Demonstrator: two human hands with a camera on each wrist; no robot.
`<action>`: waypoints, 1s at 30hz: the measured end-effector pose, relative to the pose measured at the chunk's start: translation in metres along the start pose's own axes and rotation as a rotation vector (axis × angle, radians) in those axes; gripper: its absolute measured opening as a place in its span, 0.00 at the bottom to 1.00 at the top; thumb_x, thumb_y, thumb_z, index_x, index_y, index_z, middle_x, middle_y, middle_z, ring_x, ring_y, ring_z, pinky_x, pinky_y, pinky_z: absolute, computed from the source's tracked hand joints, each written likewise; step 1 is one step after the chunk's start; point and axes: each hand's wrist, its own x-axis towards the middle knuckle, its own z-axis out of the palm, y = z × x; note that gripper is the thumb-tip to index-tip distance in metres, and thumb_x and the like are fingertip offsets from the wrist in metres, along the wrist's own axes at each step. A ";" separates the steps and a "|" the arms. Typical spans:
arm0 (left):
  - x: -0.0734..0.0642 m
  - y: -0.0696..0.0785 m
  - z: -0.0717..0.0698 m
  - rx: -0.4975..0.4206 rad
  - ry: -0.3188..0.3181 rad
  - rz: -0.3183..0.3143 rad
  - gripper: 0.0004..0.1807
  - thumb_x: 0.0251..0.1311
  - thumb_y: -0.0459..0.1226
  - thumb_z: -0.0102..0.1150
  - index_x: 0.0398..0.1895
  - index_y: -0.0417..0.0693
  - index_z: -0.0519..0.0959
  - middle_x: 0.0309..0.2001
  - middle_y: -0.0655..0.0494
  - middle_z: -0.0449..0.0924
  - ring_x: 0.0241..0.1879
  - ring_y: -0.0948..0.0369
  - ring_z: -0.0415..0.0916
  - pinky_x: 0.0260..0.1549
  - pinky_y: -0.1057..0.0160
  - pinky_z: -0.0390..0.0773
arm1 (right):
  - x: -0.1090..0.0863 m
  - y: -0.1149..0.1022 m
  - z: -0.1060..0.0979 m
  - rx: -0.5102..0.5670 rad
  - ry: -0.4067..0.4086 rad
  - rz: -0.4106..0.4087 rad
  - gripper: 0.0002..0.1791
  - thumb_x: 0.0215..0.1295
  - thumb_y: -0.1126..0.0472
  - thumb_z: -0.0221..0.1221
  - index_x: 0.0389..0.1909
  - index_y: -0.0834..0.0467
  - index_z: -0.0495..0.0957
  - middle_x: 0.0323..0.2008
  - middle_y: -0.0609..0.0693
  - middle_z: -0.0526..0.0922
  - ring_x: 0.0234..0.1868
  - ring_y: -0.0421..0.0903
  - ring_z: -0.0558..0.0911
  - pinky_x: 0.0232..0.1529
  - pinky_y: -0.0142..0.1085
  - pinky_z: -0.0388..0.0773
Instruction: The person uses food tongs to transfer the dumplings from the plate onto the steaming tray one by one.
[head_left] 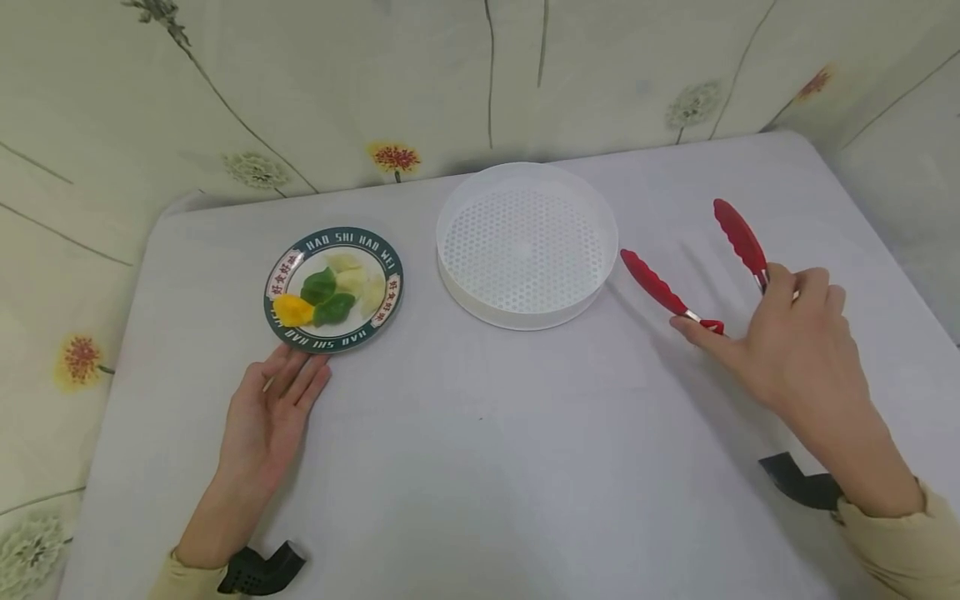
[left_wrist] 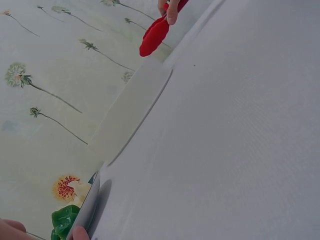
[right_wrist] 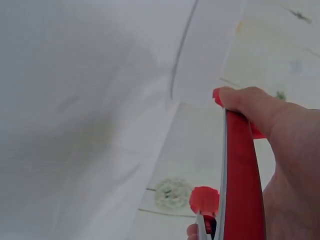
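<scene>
My left hand (head_left: pixel 270 417) lies palm up at the near edge of a small plate (head_left: pixel 330 342), its extended fingers reaching to the rim. The plate has a green lettered border and carries several dumpling-like pieces: a yellow one (head_left: pixel 293 310), dark green ones (head_left: pixel 333 309) and pale ones (head_left: pixel 350 279). In the left wrist view, a fingertip shows against the plate's edge beside a green piece (left_wrist: pixel 64 220). On the right, my right hand (head_left: pixel 806 350) grips red-tipped metal tongs (head_left: pixel 656 283), raised over the table with their arms spread wide and nothing between the tips.
Between the hands, at the back of the white-covered table (head_left: pixel 480 467), stands a round white tray (head_left: pixel 517 319) with a perforated bottom and low wall. The tongs' left tip overlaps the space beside its rim. Behind the table hangs a flower-patterned cloth (head_left: pixel 585 75).
</scene>
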 end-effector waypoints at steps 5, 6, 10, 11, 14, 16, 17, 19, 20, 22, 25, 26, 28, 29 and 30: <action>0.000 -0.001 -0.002 0.007 -0.004 0.008 0.35 0.86 0.45 0.34 0.90 0.54 0.40 0.89 0.50 0.46 0.86 0.57 0.55 0.84 0.65 0.64 | 0.003 -0.012 -0.009 -0.001 -0.046 0.016 0.65 0.55 0.29 0.74 0.65 0.83 0.62 0.57 0.85 0.65 0.48 0.78 0.66 0.26 0.67 0.76; 0.000 -0.001 -0.002 0.009 -0.006 0.009 0.35 0.86 0.45 0.34 0.90 0.54 0.40 0.89 0.50 0.46 0.86 0.57 0.54 0.84 0.65 0.64 | 0.004 -0.016 -0.010 -0.002 -0.055 0.012 0.65 0.55 0.29 0.73 0.66 0.83 0.62 0.57 0.85 0.65 0.49 0.78 0.66 0.26 0.67 0.76; 0.000 -0.001 -0.003 0.010 -0.018 0.011 0.36 0.86 0.45 0.35 0.90 0.54 0.40 0.89 0.50 0.45 0.86 0.57 0.53 0.84 0.65 0.64 | 0.003 -0.028 -0.013 -0.012 -0.099 -0.016 0.64 0.57 0.30 0.73 0.65 0.84 0.61 0.58 0.86 0.65 0.50 0.79 0.65 0.26 0.69 0.79; 0.000 0.000 -0.004 0.010 -0.021 0.012 0.36 0.86 0.45 0.35 0.90 0.54 0.40 0.89 0.50 0.45 0.87 0.57 0.53 0.84 0.65 0.64 | 0.003 -0.030 -0.013 -0.019 -0.103 -0.032 0.64 0.57 0.31 0.73 0.64 0.85 0.61 0.57 0.86 0.65 0.49 0.78 0.66 0.26 0.69 0.80; 0.001 0.000 -0.004 0.006 -0.031 0.011 0.36 0.86 0.45 0.36 0.90 0.53 0.40 0.89 0.50 0.44 0.87 0.57 0.53 0.84 0.65 0.64 | 0.003 -0.036 -0.011 -0.022 -0.109 -0.075 0.62 0.57 0.33 0.74 0.65 0.85 0.62 0.55 0.84 0.66 0.47 0.77 0.66 0.26 0.69 0.81; 0.001 -0.001 -0.005 0.008 -0.036 0.012 0.36 0.86 0.45 0.37 0.90 0.53 0.40 0.89 0.50 0.44 0.87 0.57 0.53 0.84 0.65 0.64 | 0.002 -0.041 -0.009 -0.014 -0.103 -0.108 0.61 0.57 0.35 0.75 0.67 0.84 0.63 0.53 0.82 0.67 0.45 0.75 0.67 0.24 0.66 0.81; 0.002 -0.001 -0.005 0.005 -0.037 0.012 0.36 0.86 0.45 0.37 0.90 0.53 0.40 0.89 0.49 0.43 0.87 0.57 0.53 0.83 0.65 0.64 | 0.002 -0.043 -0.009 -0.007 -0.097 -0.121 0.61 0.57 0.35 0.76 0.67 0.83 0.63 0.52 0.81 0.68 0.45 0.74 0.67 0.22 0.63 0.80; 0.003 -0.001 -0.005 0.005 -0.041 0.014 0.36 0.86 0.45 0.36 0.90 0.52 0.40 0.89 0.49 0.43 0.87 0.56 0.52 0.83 0.65 0.64 | 0.002 -0.049 -0.008 0.007 -0.083 -0.149 0.60 0.57 0.36 0.77 0.68 0.82 0.64 0.52 0.80 0.69 0.44 0.73 0.68 0.20 0.60 0.79; 0.003 -0.001 -0.006 0.003 -0.042 0.014 0.36 0.86 0.45 0.36 0.90 0.52 0.40 0.89 0.49 0.43 0.87 0.56 0.52 0.83 0.65 0.64 | 0.002 -0.051 -0.008 0.005 -0.076 -0.165 0.59 0.57 0.37 0.77 0.68 0.82 0.65 0.51 0.79 0.69 0.44 0.73 0.69 0.20 0.59 0.79; 0.003 -0.001 -0.006 0.005 -0.037 0.014 0.36 0.86 0.45 0.36 0.90 0.52 0.40 0.89 0.49 0.43 0.87 0.56 0.53 0.83 0.65 0.64 | 0.002 -0.056 -0.007 -0.005 -0.060 -0.207 0.58 0.56 0.38 0.78 0.66 0.82 0.66 0.52 0.80 0.70 0.43 0.73 0.70 0.21 0.61 0.80; 0.002 -0.001 -0.005 0.017 -0.031 0.018 0.36 0.86 0.45 0.35 0.90 0.52 0.40 0.89 0.49 0.44 0.86 0.57 0.54 0.84 0.65 0.64 | 0.002 -0.062 -0.006 -0.023 -0.025 -0.271 0.55 0.56 0.39 0.79 0.64 0.81 0.67 0.52 0.80 0.72 0.43 0.74 0.72 0.23 0.64 0.80; 0.002 -0.001 -0.005 0.024 -0.029 0.019 0.36 0.87 0.45 0.35 0.90 0.52 0.40 0.89 0.49 0.44 0.86 0.57 0.54 0.84 0.65 0.64 | 0.002 -0.064 -0.005 -0.029 -0.012 -0.295 0.54 0.56 0.40 0.79 0.62 0.81 0.68 0.52 0.80 0.73 0.42 0.74 0.73 0.22 0.63 0.80; 0.002 -0.001 -0.004 0.029 -0.025 0.017 0.35 0.87 0.45 0.35 0.90 0.53 0.41 0.89 0.50 0.45 0.86 0.57 0.55 0.84 0.65 0.64 | 0.003 -0.068 -0.004 -0.037 0.008 -0.335 0.51 0.57 0.40 0.78 0.59 0.80 0.70 0.51 0.79 0.74 0.40 0.73 0.74 0.21 0.60 0.78; 0.002 0.000 -0.004 0.027 -0.026 0.016 0.35 0.87 0.45 0.35 0.90 0.53 0.41 0.89 0.50 0.45 0.86 0.57 0.55 0.84 0.65 0.64 | 0.003 -0.070 -0.004 -0.042 0.014 -0.350 0.50 0.57 0.40 0.78 0.58 0.80 0.70 0.51 0.78 0.74 0.39 0.72 0.74 0.20 0.59 0.77; 0.003 0.000 -0.004 0.027 -0.026 0.014 0.35 0.87 0.45 0.35 0.90 0.53 0.41 0.89 0.50 0.45 0.86 0.58 0.56 0.84 0.65 0.64 | 0.003 -0.072 -0.003 -0.044 0.023 -0.368 0.50 0.57 0.40 0.78 0.58 0.79 0.70 0.50 0.78 0.75 0.39 0.71 0.74 0.19 0.57 0.77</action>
